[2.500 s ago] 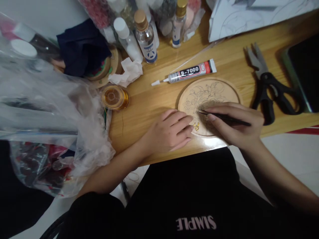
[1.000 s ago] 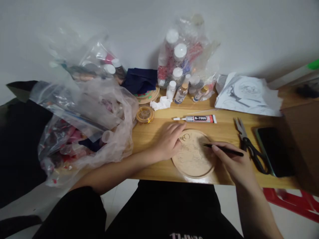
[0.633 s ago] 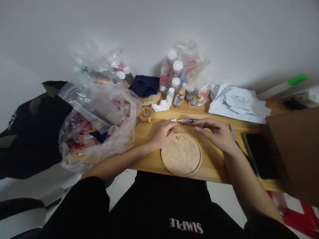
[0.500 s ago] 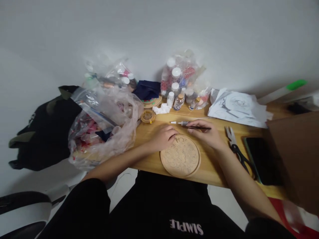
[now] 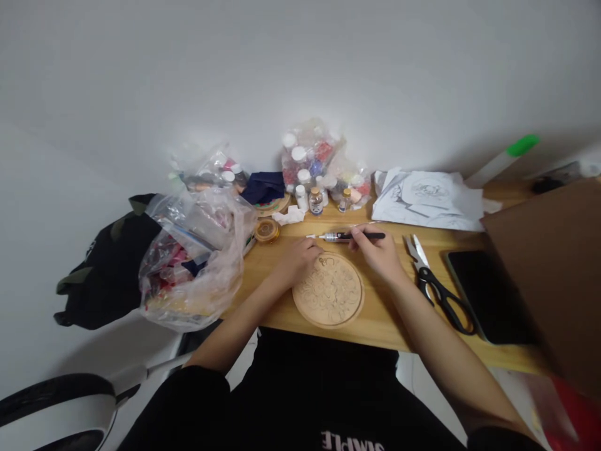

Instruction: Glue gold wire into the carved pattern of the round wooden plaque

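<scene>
A round wooden disc (image 5: 328, 292) with a carved flower pattern lies on the wooden table (image 5: 380, 313) in front of me. My left hand (image 5: 297, 259) rests at the disc's upper left edge with fingers curled, and I cannot see anything in it. My right hand (image 5: 375, 251) is beyond the disc's upper right edge, closed on a thin black tool (image 5: 370, 236) that points left. Its tip lies over the glue tube (image 5: 323, 237), which sits just behind the disc.
Black scissors (image 5: 434, 288) and a dark phone (image 5: 486, 294) lie to the right, next to a brown cardboard box (image 5: 554, 275). Sketch papers (image 5: 427, 197), small bottles (image 5: 315, 200), a spool (image 5: 267, 230) and a bulging plastic bag (image 5: 192, 257) crowd the back and left.
My head has pulled back and up, so the table looks smaller. My right hand moved with the black tool from the disc's surface up to the glue tube. My left hand shifted to the disc's upper edge.
</scene>
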Demonstrator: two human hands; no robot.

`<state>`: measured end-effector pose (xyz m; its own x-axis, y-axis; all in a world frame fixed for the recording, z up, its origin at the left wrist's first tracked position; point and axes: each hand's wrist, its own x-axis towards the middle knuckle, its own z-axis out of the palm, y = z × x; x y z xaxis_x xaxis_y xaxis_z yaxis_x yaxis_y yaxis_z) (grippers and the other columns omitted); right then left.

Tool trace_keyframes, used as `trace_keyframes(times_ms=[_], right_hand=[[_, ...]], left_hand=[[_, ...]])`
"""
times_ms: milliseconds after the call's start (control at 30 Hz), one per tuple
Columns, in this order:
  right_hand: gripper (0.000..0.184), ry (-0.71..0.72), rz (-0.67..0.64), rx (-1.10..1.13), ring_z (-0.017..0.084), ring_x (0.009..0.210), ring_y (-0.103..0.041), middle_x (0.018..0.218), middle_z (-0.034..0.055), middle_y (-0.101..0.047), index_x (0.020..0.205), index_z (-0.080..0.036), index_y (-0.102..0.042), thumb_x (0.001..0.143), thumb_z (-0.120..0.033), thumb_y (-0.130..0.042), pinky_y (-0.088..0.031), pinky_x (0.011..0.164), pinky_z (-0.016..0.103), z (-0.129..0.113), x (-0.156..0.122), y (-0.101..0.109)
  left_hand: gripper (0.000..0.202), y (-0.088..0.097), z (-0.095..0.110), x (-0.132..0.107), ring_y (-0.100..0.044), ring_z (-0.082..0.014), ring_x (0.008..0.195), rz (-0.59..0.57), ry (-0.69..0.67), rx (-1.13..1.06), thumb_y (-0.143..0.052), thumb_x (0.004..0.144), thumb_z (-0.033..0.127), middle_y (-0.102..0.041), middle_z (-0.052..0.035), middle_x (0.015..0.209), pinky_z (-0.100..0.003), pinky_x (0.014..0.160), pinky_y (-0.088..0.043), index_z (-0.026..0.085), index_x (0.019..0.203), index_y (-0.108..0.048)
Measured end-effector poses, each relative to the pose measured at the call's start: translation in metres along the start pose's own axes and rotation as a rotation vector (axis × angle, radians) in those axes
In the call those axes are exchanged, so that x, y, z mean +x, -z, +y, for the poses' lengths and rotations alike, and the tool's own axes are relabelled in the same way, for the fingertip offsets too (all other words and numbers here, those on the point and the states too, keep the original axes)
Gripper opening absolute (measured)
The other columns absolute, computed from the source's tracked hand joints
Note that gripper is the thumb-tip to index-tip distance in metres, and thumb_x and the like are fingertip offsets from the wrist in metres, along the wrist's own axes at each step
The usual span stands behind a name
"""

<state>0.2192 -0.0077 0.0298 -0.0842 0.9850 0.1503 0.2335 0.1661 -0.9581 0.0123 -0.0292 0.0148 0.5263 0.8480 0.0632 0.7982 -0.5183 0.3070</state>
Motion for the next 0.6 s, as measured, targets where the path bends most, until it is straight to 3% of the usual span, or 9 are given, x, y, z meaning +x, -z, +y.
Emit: trace_keyframes(times_ms=[333, 600], right_hand=[[0.036, -0.067, -0.018, -0.052, 0.015, 0.062, -0.056, 0.062, 0.0017, -0.061, 0.060, -0.019, -0.061, 0.084, -0.045, -0.058, -0.043, 0.065, 0.029, 0.003, -0.003, 0.000], [0.026, -0.117, -0.021, -0.093, 0.013, 0.058, -0.056, 0.061, -0.0002, -0.062, 0.070, -0.019, -0.066, 0.084, -0.040, -0.060, -0.043, 0.059, 0.026, 0.003, -0.005, -0.001]], left_hand=[[0.016, -0.002, -0.013, 0.020, -0.058, -0.0148, 0.076, 0.081, -0.059, -0.104, -0.055, 0.090, 0.018, -0.061, -0.0032, 0.081, -0.026, 0.070, -0.046, 0.017, 0.090, -0.071], [0.018, -0.018, -0.026, 0.023, -0.061, -0.0134, 0.080, 0.177, -0.143, -0.266, -0.053, 0.092, 0.018, -0.064, -0.0042, 0.086, -0.025, 0.072, -0.048, 0.016, 0.087, -0.070]])
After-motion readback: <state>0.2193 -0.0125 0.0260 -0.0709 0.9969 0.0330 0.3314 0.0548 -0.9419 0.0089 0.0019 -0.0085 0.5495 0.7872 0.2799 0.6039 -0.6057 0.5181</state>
